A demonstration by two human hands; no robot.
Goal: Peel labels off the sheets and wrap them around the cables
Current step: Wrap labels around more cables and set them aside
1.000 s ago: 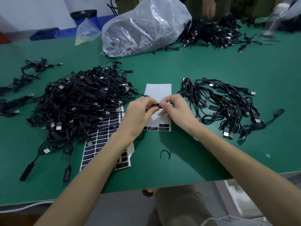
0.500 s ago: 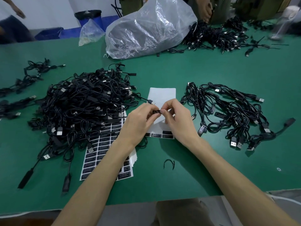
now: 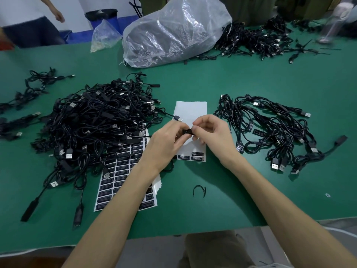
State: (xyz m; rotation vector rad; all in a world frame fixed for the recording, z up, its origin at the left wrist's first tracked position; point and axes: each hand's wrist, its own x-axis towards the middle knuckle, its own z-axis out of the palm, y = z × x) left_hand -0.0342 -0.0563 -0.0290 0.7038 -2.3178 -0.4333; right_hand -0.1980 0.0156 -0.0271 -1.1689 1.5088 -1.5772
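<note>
1. Label (image 3: 187,131): small, black, pinched from both sides above the table; folded round a thin black cable, little of which showed between the fingers.
2. Left hand (image 3: 166,140): thumb and forefinger pressed together on the label's left end; other fingers curled under.
3. Right hand (image 3: 210,134): thumb and forefinger pinched the label's right end; remaining fingers curled loosely over the palm.
4. White sheet (image 3: 190,111): lay flat directly beneath the hands; mostly stripped, with a last row of black labels along its near edge. A cable plug rested on its left edge.
5. Full label sheet (image 3: 123,171): lay left of the white sheet, under the left forearm; rows of black labels, its far end covered by cables.
6. Large cable pile (image 3: 96,122): tangled black cables with plugs, left of the hands.
7. Smaller cable pile (image 3: 270,132): right of the hands, looser; several cables there carried black labels.
8. Black scrap (image 3: 199,190): curved, lay alone on the table near the front edge, between the forearms.
9. Green table (image 3: 231,84): bore all the above.
10. Clear plastic bag (image 3: 173,33): large, crumpled, at the far side; further cables (image 3: 251,39) heaped to its right.
11. Loose cables (image 3: 34,86): few, at the far left.
</note>
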